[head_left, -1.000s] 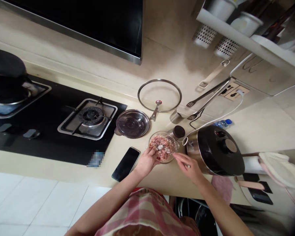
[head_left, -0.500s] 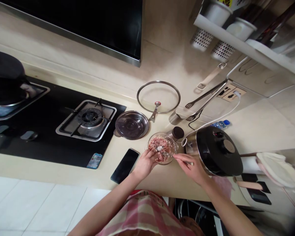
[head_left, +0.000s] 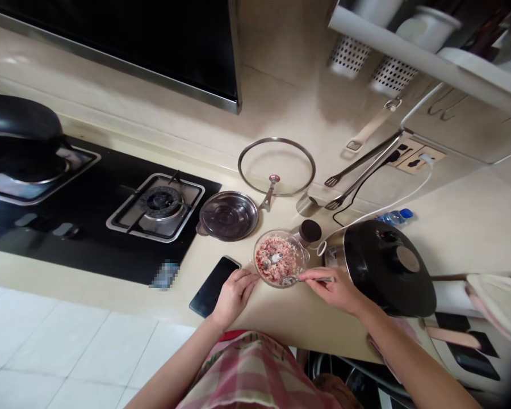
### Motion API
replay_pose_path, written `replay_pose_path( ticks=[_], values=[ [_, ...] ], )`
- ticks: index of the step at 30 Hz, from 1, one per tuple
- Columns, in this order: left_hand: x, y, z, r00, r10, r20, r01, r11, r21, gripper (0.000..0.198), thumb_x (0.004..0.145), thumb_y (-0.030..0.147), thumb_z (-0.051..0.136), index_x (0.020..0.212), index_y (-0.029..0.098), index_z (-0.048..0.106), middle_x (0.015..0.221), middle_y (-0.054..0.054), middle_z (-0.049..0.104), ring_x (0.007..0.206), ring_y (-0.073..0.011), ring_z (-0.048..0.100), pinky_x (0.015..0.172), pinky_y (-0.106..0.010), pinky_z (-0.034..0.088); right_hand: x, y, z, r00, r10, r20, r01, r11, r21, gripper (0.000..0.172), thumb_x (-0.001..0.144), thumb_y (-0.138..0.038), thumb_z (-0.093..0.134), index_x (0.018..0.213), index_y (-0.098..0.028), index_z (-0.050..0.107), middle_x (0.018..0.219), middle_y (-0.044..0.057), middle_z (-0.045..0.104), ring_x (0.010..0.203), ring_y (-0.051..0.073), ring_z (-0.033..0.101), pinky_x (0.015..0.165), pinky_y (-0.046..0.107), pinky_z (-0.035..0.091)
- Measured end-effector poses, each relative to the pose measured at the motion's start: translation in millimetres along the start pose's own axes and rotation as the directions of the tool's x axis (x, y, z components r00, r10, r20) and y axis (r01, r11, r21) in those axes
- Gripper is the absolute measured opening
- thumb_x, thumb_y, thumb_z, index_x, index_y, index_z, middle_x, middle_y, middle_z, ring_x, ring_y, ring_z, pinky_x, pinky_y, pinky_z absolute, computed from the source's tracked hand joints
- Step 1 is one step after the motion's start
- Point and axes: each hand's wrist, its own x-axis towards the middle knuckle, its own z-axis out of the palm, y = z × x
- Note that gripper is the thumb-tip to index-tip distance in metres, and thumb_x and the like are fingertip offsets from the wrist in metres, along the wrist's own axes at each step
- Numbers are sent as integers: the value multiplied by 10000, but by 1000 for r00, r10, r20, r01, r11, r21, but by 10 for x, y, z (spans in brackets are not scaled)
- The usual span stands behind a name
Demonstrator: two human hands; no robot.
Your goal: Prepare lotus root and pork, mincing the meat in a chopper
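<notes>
A clear glass bowl (head_left: pixel 303 262) of pinkish minced meat (head_left: pixel 276 250) stands on the counter, with a white centre post poking up through the meat. At the bowl's near left rim, my left hand (head_left: pixel 237 292) has its fingers closed on the edge. My right hand (head_left: pixel 333 288) grips the handle of a metal spoon (head_left: pixel 296 279). The spoon's head lies in the meat by the near right rim. Just left of my left hand lies a black phone (head_left: pixel 215 287). A dark-lidded jar (head_left: pixel 310 231) is close behind the bowl.
A shallow steel pan (head_left: pixel 230 216) sits left of the bowl, with a glass lid (head_left: pixel 276 165) propped against the wall behind. The gas stove (head_left: pixel 93 221) carries a black wok (head_left: pixel 21 136). A black cooker (head_left: pixel 387 267) stands close to my right forearm.
My left hand has drawn back from over the bowl to its left rim. The spoon has shifted nearer me in the meat. The whole view has turned slightly.
</notes>
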Motion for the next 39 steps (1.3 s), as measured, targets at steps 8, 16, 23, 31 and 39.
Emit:
replay_pose_path(
  ticks=[8, 16, 23, 31, 39],
  values=[
    [-297, 103, 188, 994, -43, 97, 46, 999, -28, 242, 917, 219, 440, 1008, 184, 662, 893, -73, 663, 826, -145, 641, 745, -244, 539, 158, 204, -233, 995, -65, 72, 67, 998, -15, 235, 840, -211, 520, 938, -254, 729, 957, 20, 736, 859, 155, 692, 711, 220, 568],
    [-256, 213, 295, 980, -81, 184, 84, 996, -9, 257, 923, 220, 419, 1048, 181, 641, 904, -74, 662, 818, -147, 642, 743, -252, 537, 310, 428, -338, 997, -74, 0, 73, 997, 30, 214, 840, -258, 542, 936, -238, 732, 958, 38, 737, 867, 171, 694, 712, 248, 581],
    [164, 479, 325, 978, 122, 168, -157, 965, 211, 403, 915, 253, 451, 1315, 208, 482, 1169, -111, 594, 1120, -227, 515, 950, -391, 460, 148, 335, -236, 965, 48, -257, 6, 978, 207, 217, 859, -335, 551, 951, -203, 696, 942, 58, 735, 763, 184, 713, 688, 278, 608],
    [383, 474, 607, 957, 222, 187, -286, 831, 477, 433, 913, 283, 438, 1342, 231, 463, 1263, -98, 547, 1171, -279, 426, 975, -463, 364, -60, 92, 60, 926, 119, -358, -18, 961, 275, 221, 886, -345, 525, 987, -207, 664, 919, 53, 734, 829, 192, 708, 758, 281, 595],
    [288, 393, 488, 964, 175, 201, -255, 826, 502, 435, 909, 300, 429, 1340, 254, 472, 1342, -84, 507, 1193, -280, 411, 1003, -461, 320, -101, 121, 203, 881, 272, -387, -101, 907, 408, 294, 878, -422, 513, 977, -187, 659, 894, 82, 736, 782, 206, 712, 729, 303, 599]
  ],
)
